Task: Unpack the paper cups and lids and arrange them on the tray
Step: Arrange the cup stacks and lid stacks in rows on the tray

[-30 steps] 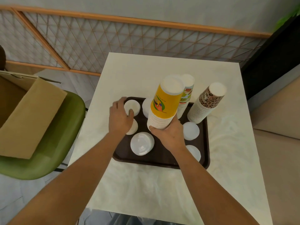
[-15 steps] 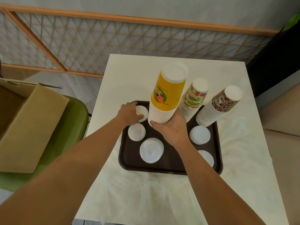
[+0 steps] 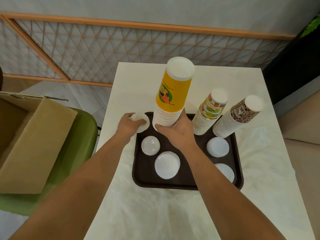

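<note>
White table (image 3: 173, 213): bears the dark brown tray (image 3: 187, 181).
Yellow cup stack (image 3: 173, 97): upright, mouths down, at the tray's far edge, left of the fruit-print stack (image 3: 210, 111) and the leopard-print stack (image 3: 239, 116).
Right hand (image 3: 178, 134): fingers wrapped round the yellow stack's base.
Left hand (image 3: 128, 125): fingers curled round the white lid pile (image 3: 142, 123) at the tray's far-left corner, just beside the yellow stack.

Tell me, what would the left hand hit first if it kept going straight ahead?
Probably the base of the yellow cup stack, which the right hand grips. The left hand holds a lid stack that would touch first.
</note>
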Available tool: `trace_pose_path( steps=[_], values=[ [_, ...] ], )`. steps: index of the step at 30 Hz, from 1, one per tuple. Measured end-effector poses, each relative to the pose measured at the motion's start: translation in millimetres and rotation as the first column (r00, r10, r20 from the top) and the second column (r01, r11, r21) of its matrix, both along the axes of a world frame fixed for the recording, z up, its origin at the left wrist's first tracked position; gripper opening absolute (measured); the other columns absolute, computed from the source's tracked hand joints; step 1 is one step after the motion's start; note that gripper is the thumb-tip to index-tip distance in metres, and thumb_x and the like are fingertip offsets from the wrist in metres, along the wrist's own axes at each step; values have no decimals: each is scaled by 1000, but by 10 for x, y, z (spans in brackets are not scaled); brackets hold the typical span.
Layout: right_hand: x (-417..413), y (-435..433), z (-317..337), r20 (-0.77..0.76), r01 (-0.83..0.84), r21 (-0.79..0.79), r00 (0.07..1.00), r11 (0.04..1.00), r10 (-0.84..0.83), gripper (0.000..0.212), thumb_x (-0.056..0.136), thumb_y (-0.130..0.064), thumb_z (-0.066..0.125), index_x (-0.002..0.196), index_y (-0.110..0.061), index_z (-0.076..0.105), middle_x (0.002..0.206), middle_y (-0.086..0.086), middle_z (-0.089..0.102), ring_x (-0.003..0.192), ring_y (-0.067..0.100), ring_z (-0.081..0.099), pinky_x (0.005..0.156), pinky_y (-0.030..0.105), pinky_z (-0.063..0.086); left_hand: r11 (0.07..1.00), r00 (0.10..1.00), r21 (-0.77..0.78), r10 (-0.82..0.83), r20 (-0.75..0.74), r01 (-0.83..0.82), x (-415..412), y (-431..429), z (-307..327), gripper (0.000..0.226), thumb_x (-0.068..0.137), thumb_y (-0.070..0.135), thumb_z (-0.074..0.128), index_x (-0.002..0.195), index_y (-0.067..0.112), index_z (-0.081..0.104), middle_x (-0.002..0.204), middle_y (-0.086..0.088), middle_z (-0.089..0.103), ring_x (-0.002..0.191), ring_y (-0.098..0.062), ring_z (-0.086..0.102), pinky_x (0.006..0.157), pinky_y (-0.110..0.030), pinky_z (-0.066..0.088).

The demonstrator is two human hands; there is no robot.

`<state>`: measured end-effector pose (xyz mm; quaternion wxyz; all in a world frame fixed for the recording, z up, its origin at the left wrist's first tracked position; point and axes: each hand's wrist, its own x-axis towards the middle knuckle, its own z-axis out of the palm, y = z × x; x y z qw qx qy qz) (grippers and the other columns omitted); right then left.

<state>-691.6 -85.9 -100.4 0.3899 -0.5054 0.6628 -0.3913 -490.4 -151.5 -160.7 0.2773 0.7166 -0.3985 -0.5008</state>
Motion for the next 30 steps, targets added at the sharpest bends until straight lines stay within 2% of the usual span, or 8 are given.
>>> trace_pose_path(
  steps=[3,7,10,12,16,19,23,30],
  values=[
    [205,-131,8,4,-19,-2,1000,1000,19,82,67,-34,95,133,-26,48,108,-17,60,94,3,59,69,5,41,985,974,7,169,-149,-170,183,49,73,70,80,25,88,140,24,51,135,-6,57,123,-32,58,104,-52,55],
    [440,-227,-118,1,-6,-13,1000,1000,6,81,68,-33,95,133,-25,48,109,-14,62,97,9,60,69,3,46,974,979,-137,164,-124,-181,332,88,200,58,88,18,79,135,42,55,141,0,53,128,-27,54,111,-48,49],
    [540,-256,-268,-25,27,-22,999,999,-27,81,67,-36,95,133,-25,48,116,-6,67,104,18,64,86,31,60,967,997,-246,56,-50,-67,376,69,295,53,93,13,72,129,49,59,143,5,54,133,-24,51,114,-48,46],
    [580,-272,-336,-26,50,-20,998,999,-50,81,66,-37,95,131,-25,49,116,-5,68,105,21,65,88,37,60,963,999,-267,-33,-8,29,369,55,346,53,94,10,71,130,48,64,141,9,58,134,-22,51,116,-48,44],
    [655,-290,-401,-31,98,-28,995,995,-99,79,68,-33,95,131,-21,50,110,-8,64,99,18,63,83,28,56,943,977,-265,-171,127,199,287,45,365,50,92,12,71,127,48,65,129,5,67,120,-20,62,107,-41,51],
    [714,-310,-450,-62,117,-31,991,993,-119,78,67,-31,96,130,-18,52,108,-6,62,96,17,61,81,24,51,936,956,-244,-205,209,254,239,51,323,48,90,25,73,132,48,64,123,-3,66,111,-19,65,101,-41,54],
    [759,-343,-528,-112,101,12,989,995,-100,80,69,-33,95,134,-20,49,121,2,65,105,20,62,85,22,47,923,918,-224,-234,320,314,204,68,302,42,96,26,71,138,33,65,121,-10,58,113,-26,58,90,-31,43],
    [807,-376,-577,-80,114,63,991,991,-109,81,73,-32,93,137,-19,46,125,3,64,111,23,64,88,23,51,912,872,-181,-271,408,368,183,36,370,46,99,23,67,144,29,60,127,-14,55,115,-26,54,91,-28,37]
  ],
)
